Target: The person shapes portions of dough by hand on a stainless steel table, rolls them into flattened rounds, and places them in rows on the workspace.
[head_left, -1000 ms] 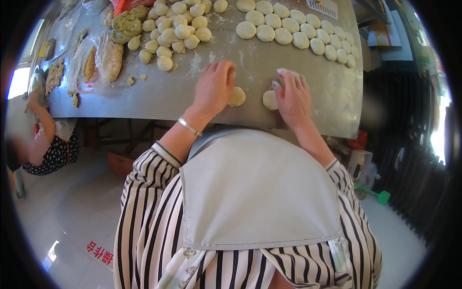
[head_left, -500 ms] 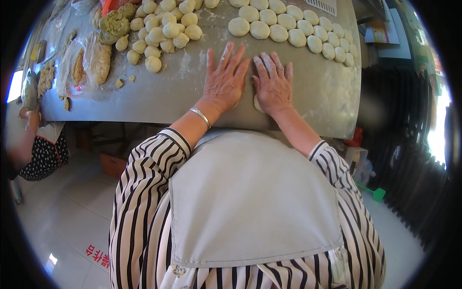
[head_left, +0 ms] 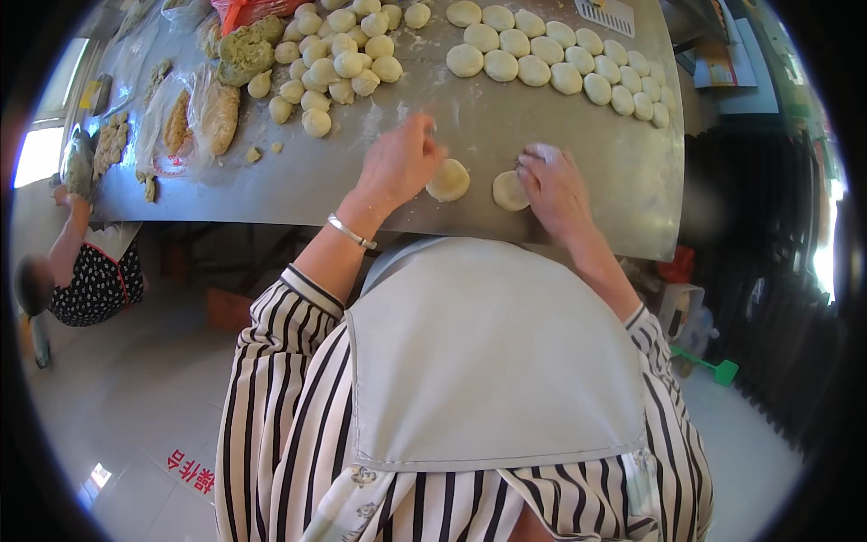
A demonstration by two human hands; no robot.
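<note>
Two flattened dough rounds lie side by side near the front edge of the metal table. My left hand (head_left: pixel 404 163), with a silver bangle at the wrist, is beside the left dough round (head_left: pixel 449 181). Its fingers are bent and partly smeared by motion. At the other dough round (head_left: pixel 509 191), my right hand (head_left: pixel 553 188) has its floury fingers curled in at the right edge, covering part of it. Beyond my left hand sits a heap of dough balls (head_left: pixel 348 63). Several rows of flattened dough rounds (head_left: pixel 533 71) are laid out at the far right.
The metal table (head_left: pixel 325 185) is dusted with flour. On its left are a greenish dough lump (head_left: pixel 246 56), bagged dough (head_left: pixel 217 122) and small scraps. A white slotted tray (head_left: pixel 607 16) lies at the back. Another person's arm (head_left: pixel 72 237) reaches in at the far left.
My hands were flat with fingers stretched forward, covering the two dough rounds. They have drawn apart and bent their fingers, and both rounds now show. The view has shifted slightly.
</note>
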